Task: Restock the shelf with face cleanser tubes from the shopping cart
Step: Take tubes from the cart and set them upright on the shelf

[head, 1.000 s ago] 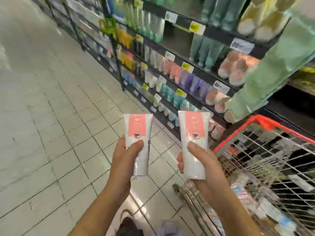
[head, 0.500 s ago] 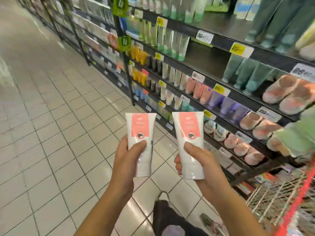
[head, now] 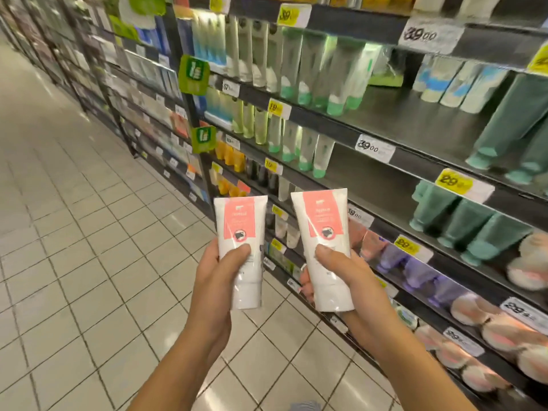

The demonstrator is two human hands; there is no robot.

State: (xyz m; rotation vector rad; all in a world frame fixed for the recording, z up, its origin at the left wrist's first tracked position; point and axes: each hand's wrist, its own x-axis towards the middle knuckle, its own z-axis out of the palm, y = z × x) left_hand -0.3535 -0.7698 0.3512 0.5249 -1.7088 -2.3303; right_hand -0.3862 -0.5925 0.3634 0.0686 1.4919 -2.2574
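Nearest us, the left hand and the right hand each grip one tube. A thumb is pressed across each front, and the fingers curl round the back. The left tube stands upright just below centre at 7 o'clock. The right tube is beside it at 5 o'clock, not touching it, and both have their caps down.

The grips match those of a second ago; what has changed is our view. The cart, then at 4 o'clock, has dropped out of sight. The shelf has swung in and now fills everything from 12 to 4 o'clock, and the tiled floor keeps the left side.

We judge the pick-up finished and the carry under way, so the tubes now need a slot. Pink tubes lie on the lower rows at 4 o'clock (too blurred to say whether they match ours). Farther up, green-capped tubes stand at 1 o'clock beside a bare stretch of shelf.
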